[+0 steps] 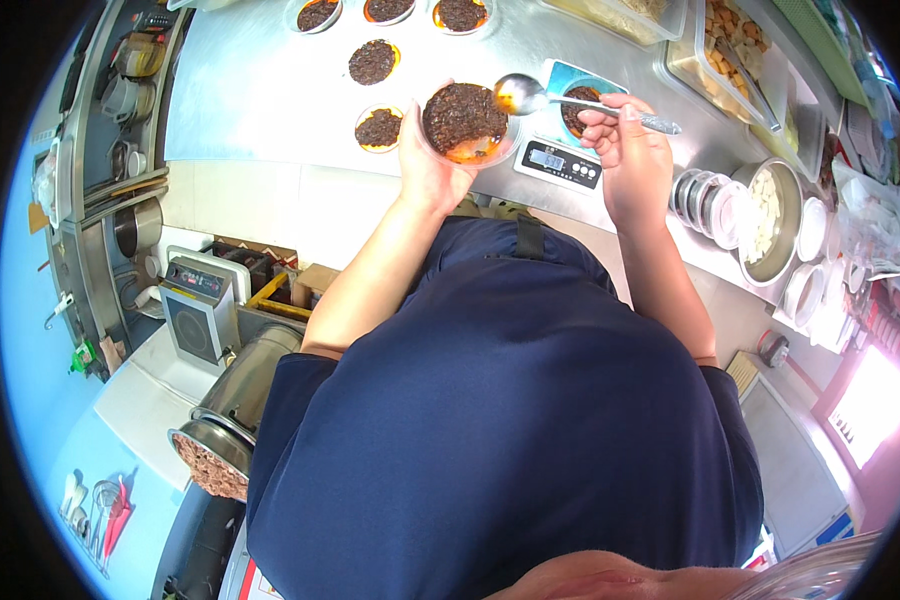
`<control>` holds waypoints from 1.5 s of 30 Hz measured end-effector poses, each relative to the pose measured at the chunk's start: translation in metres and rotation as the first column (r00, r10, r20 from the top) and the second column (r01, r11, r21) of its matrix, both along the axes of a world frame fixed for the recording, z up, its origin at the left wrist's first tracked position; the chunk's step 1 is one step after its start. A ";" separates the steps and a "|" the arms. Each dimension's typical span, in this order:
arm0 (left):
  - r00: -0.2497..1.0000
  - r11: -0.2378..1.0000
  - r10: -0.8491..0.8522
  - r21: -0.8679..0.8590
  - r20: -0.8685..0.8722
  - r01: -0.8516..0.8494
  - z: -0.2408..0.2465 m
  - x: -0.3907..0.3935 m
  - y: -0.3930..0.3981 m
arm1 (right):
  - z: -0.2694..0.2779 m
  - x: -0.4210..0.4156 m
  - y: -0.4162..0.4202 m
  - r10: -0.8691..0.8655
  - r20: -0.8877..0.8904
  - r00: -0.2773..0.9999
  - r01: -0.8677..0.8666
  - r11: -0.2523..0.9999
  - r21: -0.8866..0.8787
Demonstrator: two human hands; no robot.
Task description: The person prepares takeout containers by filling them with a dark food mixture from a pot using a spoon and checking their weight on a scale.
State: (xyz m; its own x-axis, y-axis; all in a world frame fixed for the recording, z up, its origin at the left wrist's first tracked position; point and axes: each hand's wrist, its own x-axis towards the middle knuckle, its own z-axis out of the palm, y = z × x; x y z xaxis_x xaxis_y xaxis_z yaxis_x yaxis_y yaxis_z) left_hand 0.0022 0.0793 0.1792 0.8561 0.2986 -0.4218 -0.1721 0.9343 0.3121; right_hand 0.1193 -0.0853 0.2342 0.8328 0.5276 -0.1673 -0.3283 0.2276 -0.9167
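My left hand (436, 174) holds a clear round tub of dark chili sauce in reddish oil (465, 124) over the front edge of the steel table. In my right hand (634, 154) is a metal spoon (521, 94) by its patterned handle; its oily bowl is beside the tub's right rim. Behind the spoon and my right fingers, a smaller tub of dark sauce (579, 109) rests on a digital kitchen scale (559, 165) with a lit display. Several similar filled tubs stand on the table, among them one at the near left (379, 129) and one behind it (373, 62).
Stacked clear lids (709, 206) and a steel pot of pale pieces (765, 217) stand at the right. Farther back is a plastic bin of brown-edged cubes with tongs (727, 60). An induction cooker (195, 311) and a large steel pot (259, 375) are at the left.
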 end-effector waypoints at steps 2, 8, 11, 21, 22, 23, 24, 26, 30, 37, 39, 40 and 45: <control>1.000 1.000 0.010 -0.019 -0.005 -0.010 -0.001 -0.001 0.002 | -0.003 0.008 -0.003 -0.053 -0.177 0.983 0.063 0.996 0.056; 1.000 0.997 -0.026 -0.067 0.005 0.027 -0.021 0.034 0.012 | -0.014 0.044 -0.027 -0.215 -0.353 0.911 0.261 0.962 0.087; 0.997 0.995 -0.075 -0.067 0.032 0.077 -0.048 0.072 0.023 | -0.016 0.059 -0.043 -0.247 -0.345 0.906 0.290 0.954 0.077; 0.986 0.982 -0.169 0.091 0.001 0.168 -0.107 0.200 0.032 | -0.077 0.131 -0.043 -0.244 -0.166 0.955 0.242 0.970 -0.036; 0.986 0.980 -0.163 0.110 -0.032 0.165 -0.110 0.206 0.031 | -0.078 0.135 -0.037 -0.216 -0.149 0.965 0.213 0.976 -0.033; 0.986 0.978 -0.154 0.130 -0.064 0.161 -0.113 0.211 0.031 | -0.079 0.139 -0.031 -0.186 -0.132 0.974 0.183 0.983 -0.031; 0.985 0.981 -0.165 0.092 -0.047 0.169 -0.131 0.215 0.036 | -0.082 0.144 -0.025 -0.123 -0.114 0.986 0.120 0.992 -0.033; 0.985 0.976 -0.126 0.165 -0.114 0.144 -0.141 0.223 0.032 | -0.090 0.156 -0.017 -0.072 -0.097 0.993 0.067 0.996 -0.050; 0.981 0.936 0.010 0.348 -0.193 0.059 -0.161 0.225 0.025 | -0.112 0.181 0.001 -0.016 -0.146 0.989 0.006 0.998 -0.065; 0.897 0.602 0.209 0.774 -0.389 0.196 -0.148 0.215 0.017 | -0.153 0.205 0.016 0.073 -0.277 0.958 -0.115 0.983 -0.140; 0.928 0.740 0.198 0.669 -0.316 0.070 -0.150 0.216 0.019 | -0.157 0.212 0.016 0.112 -0.272 0.956 -0.148 0.983 -0.113; 0.925 0.764 0.196 0.642 -0.325 0.063 -0.150 0.213 0.021 | -0.158 0.214 0.018 0.133 -0.268 0.954 -0.165 0.981 -0.098; 0.882 0.861 0.166 0.501 -0.440 0.087 -0.140 0.194 0.023 | -0.145 0.209 0.033 0.110 0.083 0.990 -0.082 0.955 -0.283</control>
State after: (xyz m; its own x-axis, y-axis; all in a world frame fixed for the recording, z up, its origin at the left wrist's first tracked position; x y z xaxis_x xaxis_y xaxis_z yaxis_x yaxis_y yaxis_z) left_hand 0.1964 0.1023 0.0397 0.5865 0.6021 -0.5417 0.0742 0.6261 0.7762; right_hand 0.3286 -0.0522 0.0891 0.8000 0.5497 -0.2404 -0.2428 -0.0697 -0.9676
